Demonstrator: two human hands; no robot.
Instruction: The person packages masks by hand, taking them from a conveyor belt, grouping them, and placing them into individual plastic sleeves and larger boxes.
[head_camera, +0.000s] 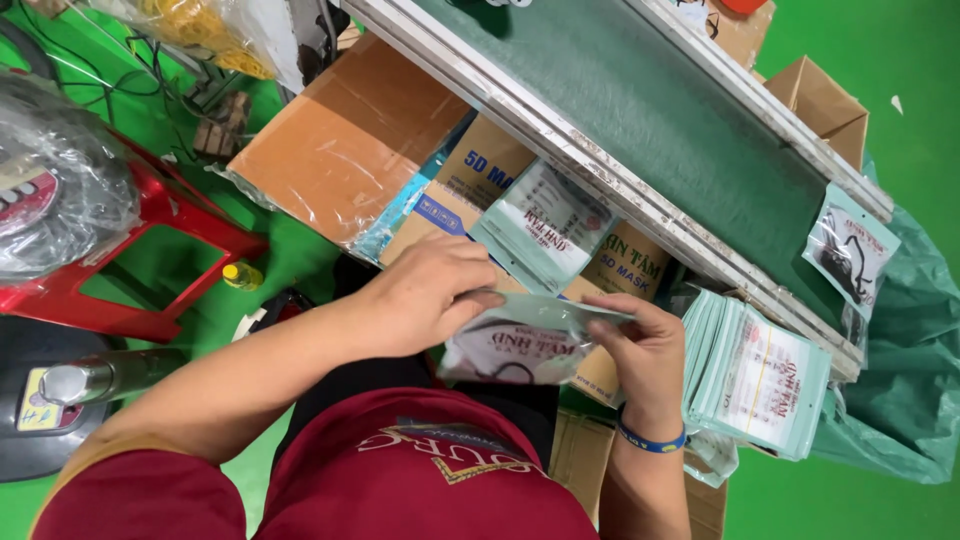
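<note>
My left hand (432, 292) grips the upper edge of a pale green plastic mask pouch (520, 345) held over my lap. My right hand (645, 350), with a blue wristband, pinches the same pouch at its right end. The pouch lies nearly flat and shows a dark mask inside. A second pouch (545, 225) leans against the box just beyond my hands. To the right stands a thick stack of the same pouches (760, 375). One filled pouch (850, 255) hangs off the end of the green conveyor belt (640, 100).
Brown cardboard boxes (345, 145) sit under the conveyor's metal rail (600, 170). A red plastic stool (150, 250) with a plastic-wrapped bundle (55, 185) stands at left. A green plastic bag (915, 370) lies at right on the green floor.
</note>
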